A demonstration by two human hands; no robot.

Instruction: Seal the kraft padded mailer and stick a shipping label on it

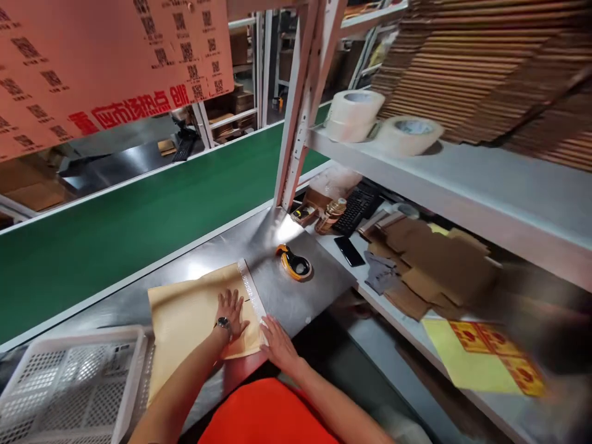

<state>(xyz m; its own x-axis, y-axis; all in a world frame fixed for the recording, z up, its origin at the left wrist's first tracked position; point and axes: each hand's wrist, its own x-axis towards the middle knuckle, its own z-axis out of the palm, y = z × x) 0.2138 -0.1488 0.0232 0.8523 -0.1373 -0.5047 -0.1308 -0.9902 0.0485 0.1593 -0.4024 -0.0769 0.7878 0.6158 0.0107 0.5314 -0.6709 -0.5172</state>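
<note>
A large tan padded mailer (189, 314) lies on the shiny metal bench, with a pale bubble-lined strip (252, 287) along its right end. My left hand (232, 313), a watch on its wrist, rests flat on the mailer with fingers spread. At the near corner of the pale strip is my right hand (279, 344), its fingers stretched out against the edge. Neither hand grasps anything. An orange and black tape dispenser (296, 264) sits on the bench beyond the mailer.
A white plastic basket (139, 357) stands at the left, close to the mailer. Behind the bench runs a green conveyor belt (152, 219). To the right, a lower shelf carries a phone (349, 251), a keyboard (359, 206) and flattened cardboard (430, 259); tape rolls (354, 117) sit above.
</note>
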